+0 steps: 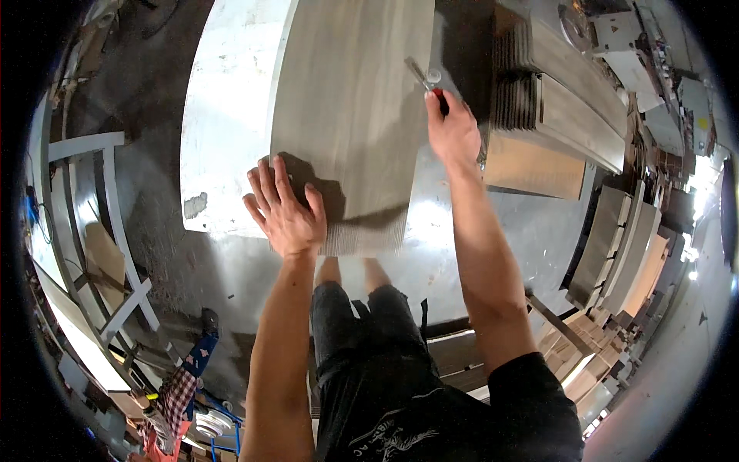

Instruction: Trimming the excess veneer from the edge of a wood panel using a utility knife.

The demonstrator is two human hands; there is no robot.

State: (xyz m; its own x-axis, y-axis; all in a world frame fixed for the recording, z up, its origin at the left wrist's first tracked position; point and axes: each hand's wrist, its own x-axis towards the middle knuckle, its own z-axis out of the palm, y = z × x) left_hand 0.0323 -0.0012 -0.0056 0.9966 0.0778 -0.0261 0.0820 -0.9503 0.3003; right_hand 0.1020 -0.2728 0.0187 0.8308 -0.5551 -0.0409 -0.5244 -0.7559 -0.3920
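Note:
In front of me a stack of long grey-brown wood-grain boards (350,100) lies on a white worktop (227,115), its layered ends facing me. My left hand (289,208) rests on the stack's near left corner, fingers spread and nothing in them. Near the right edge of the boards, my right hand (454,131) is closed around the red and dark handle of a scraper (417,72). Its narrow metal blade points away and to the left, over the top board. Whether the blade touches the board, I cannot tell.
Stacked boards (577,115) stand at the right, above an orange-brown panel (535,165). More panels (616,246) lean farther right. At the left is a pale metal frame (115,208). A person in a checked shirt (177,393) is at the lower left.

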